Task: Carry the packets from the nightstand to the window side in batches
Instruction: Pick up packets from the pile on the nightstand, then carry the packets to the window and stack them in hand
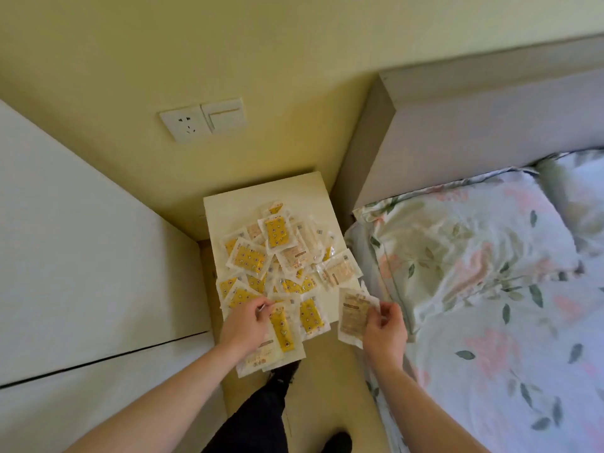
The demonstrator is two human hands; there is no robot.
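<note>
The packets lie heaped on the nightstand, so I gather a batch. My left hand pinches packets at the near edge; my right hand holds one pale packet beside the bed.

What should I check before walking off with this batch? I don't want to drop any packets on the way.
1. Right hand pinches a beige packet clear of the top: ok.
2. Left hand has a full grip on the yellow packets: not ok, it only pinches an edge.
3. Batch gathered: not ok, the pile lies spread over the nightstand.
4. Packets overhanging the near edge: not ok.
5. Route to the window: cannot tell.
</note>
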